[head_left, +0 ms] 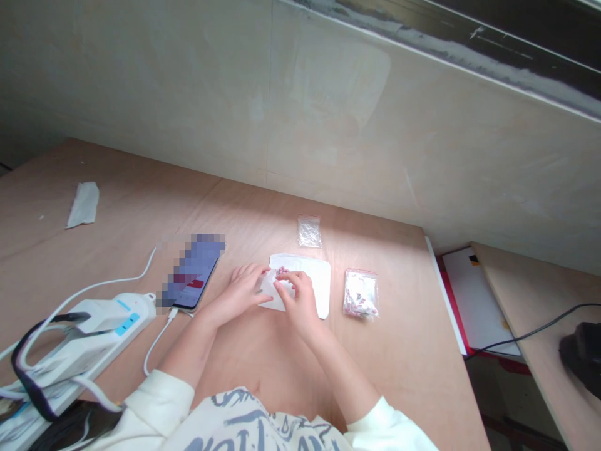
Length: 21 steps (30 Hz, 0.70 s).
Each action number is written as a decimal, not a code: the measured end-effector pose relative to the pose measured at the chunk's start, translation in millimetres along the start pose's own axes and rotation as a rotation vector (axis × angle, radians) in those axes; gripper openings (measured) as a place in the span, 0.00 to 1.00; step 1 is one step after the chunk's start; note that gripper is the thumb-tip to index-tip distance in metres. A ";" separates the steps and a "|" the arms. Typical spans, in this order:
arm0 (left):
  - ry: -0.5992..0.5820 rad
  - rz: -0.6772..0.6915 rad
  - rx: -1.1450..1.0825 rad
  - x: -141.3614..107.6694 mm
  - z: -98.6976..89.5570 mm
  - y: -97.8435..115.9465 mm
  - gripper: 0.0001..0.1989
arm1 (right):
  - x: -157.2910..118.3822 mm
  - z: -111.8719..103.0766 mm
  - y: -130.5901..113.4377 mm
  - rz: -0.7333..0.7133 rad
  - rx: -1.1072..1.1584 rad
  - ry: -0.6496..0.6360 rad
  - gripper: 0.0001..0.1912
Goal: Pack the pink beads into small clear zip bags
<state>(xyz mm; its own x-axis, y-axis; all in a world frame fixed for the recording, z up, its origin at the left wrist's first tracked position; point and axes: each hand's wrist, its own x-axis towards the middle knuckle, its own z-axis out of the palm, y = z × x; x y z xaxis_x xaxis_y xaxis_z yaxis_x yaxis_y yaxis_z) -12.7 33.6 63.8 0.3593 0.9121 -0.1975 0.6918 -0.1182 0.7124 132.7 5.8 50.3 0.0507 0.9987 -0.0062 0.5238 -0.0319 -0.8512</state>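
Observation:
My left hand [245, 287] is closed on a small translucent bag [268, 284], with its thumb below and fingers above. The right hand [299, 299] is pinched at the bag's right side; what lies between its fingertips is too small to make out. Just beyond the fingers, a little cluster of pink and purple beads [283, 270] rests on a white sheet of paper [320, 285]. Both hands are over this paper, partly hiding it. To the right lies a clear zip bag of mixed small pieces [360, 294]. Behind the paper is another zip bag with clear contents [309, 232].
A phone [195, 275] with a white charging cable [151, 347] lies left of my hands. Further left sits a white power strip [134, 322] with plugs and cords. A crumpled tissue [83, 204] is at the far left. The wall [197, 94] borders the wooden table [399, 376].

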 end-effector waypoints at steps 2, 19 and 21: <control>0.015 0.009 -0.034 0.1 2.1 3.1 0.21 | -2.1 1.4 -4.0 -0.010 0.017 -0.018 0.09; 0.067 -0.229 -1.233 -12.9 6.3 -22.5 0.12 | 0.0 -16.0 -14.6 0.152 0.325 0.037 0.10; 0.136 -0.269 -1.291 -10.7 7.0 -28.0 0.09 | -0.3 -11.7 -8.4 0.150 0.225 0.128 0.10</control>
<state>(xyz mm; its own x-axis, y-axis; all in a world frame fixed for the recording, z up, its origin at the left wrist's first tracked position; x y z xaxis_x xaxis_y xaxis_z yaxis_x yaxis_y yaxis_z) -31.6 24.4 41.2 0.1887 0.8889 -0.4174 -0.3850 0.4580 0.8013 138.2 5.3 63.6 0.2277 0.9699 -0.0867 0.3011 -0.1548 -0.9409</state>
